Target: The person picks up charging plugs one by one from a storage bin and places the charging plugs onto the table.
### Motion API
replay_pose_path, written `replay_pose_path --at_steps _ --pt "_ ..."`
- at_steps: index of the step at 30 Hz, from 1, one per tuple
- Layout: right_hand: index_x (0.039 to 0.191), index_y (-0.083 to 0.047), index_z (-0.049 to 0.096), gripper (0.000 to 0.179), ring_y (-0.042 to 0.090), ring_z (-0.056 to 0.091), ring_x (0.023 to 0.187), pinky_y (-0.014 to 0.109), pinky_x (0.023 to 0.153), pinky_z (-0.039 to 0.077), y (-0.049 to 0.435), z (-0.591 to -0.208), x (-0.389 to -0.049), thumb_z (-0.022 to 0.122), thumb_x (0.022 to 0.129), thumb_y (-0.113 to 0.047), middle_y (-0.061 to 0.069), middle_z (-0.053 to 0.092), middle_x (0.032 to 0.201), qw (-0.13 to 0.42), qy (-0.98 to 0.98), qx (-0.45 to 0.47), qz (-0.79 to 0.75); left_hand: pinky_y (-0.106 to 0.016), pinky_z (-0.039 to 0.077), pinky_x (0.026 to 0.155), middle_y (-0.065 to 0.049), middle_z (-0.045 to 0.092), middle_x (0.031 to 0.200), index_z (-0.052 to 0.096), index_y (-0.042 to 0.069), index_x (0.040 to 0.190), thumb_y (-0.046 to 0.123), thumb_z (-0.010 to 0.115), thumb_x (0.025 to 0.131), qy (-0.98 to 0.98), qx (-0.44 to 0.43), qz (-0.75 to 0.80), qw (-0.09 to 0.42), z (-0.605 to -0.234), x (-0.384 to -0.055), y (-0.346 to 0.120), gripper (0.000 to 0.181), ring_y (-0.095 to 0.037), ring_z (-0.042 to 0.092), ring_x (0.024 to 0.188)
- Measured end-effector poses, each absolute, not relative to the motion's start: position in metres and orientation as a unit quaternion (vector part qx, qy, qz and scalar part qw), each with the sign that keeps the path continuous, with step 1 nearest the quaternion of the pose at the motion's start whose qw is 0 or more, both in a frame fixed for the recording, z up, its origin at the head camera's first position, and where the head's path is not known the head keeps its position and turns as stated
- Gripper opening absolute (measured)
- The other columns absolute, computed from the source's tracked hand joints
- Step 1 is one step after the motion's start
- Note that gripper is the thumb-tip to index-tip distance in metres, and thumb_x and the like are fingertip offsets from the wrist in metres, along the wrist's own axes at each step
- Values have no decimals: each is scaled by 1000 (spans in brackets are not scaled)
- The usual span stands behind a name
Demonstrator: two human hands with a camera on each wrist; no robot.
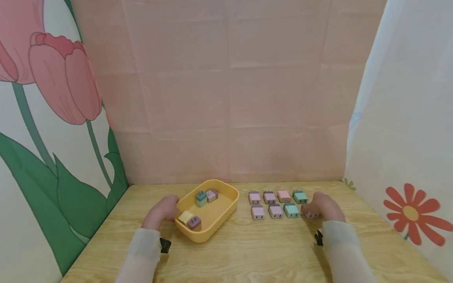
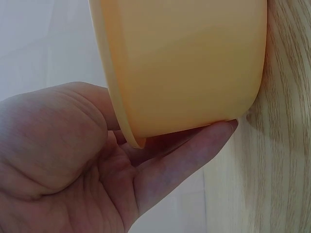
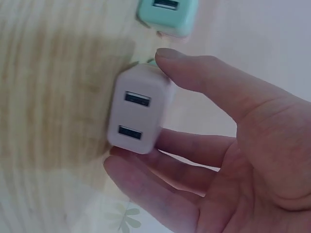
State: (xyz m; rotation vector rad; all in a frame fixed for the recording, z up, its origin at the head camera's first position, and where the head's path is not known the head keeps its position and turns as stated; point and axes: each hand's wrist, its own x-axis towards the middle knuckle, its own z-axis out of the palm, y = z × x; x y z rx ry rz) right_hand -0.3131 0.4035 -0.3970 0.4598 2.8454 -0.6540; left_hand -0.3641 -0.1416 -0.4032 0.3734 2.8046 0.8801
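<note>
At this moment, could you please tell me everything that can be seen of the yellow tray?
The yellow tray looks like smooth plastic: an open-topped, rounded rectangle with a projecting rim and solid walls. It stands upright on the wood-grain table, set diagonally, its far end pointing to the right. Inside lie a green plug and a pink-and-purple plug toward the far end, and a pale yellow plug and a purple plug near the close end. The left hand grips its left side.

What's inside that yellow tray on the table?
Inside the yellow tray four show: a green plug beside a pink-and-purple plug toward the far end, and a yellow plug beside a purple plug nearer. What lies directly beneath them is covered.
</note>
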Motion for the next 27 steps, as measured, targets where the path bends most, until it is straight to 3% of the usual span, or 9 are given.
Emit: replay_pose_path --at_steps 5,9,14,17,20,27 --pt "98 3 66 33 23 51 73 37 66 46 408 -394 -312 79 91 -27 10 56 84 94 958 147 -228 -34 62 73 -14 73 103 68 -8 122 -6 58 92 942 126 297 89 -404 -365 -142 32 -22 68 88" --pt "99 3 62 41 28 55 85 42 75 52 404 -381 -308 81 92 -33 16 60 95 70 965 133 -214 -34 61 73 -13 73 102 68 -7 120 -6 58 92 944 127 293 87 -404 -366 -142 30 -22 67 88" --pt "86 -2 55 41 28 54 82 43 74 51 398 -366 -302 78 92 -35 12 54 85 48 968 124 -212 -34 60 75 -12 72 101 69 -7 119 -7 58 91 946 134 283 82 -404 -366 -141 30 -22 66 88" --pt "102 11 62 48 40 64 92 53 81 57 396 -360 -302 75 95 -35 28 66 100 37 973 111 -199 -35 60 75 -13 72 101 69 -7 120 -7 58 91 947 135 279 81 -404 -366 -141 31 -22 66 88" --pt "125 19 59 63 54 66 112 64 92 57 394 -356 -303 72 99 -37 41 65 127 32 977 101 -186 -34 61 74 -13 73 102 69 -7 121 -7 58 91 946 131 285 83 -404 -365 -141 32 -22 67 88" --pt "139 21 52 72 62 60 124 70 98 55 383 -341 -301 68 103 -39 46 57 141 13 979 82 -185 -34 61 73 -13 72 102 68 -8 121 -6 58 91 946 129 287 84 -403 -364 -141 32 -22 67 88"
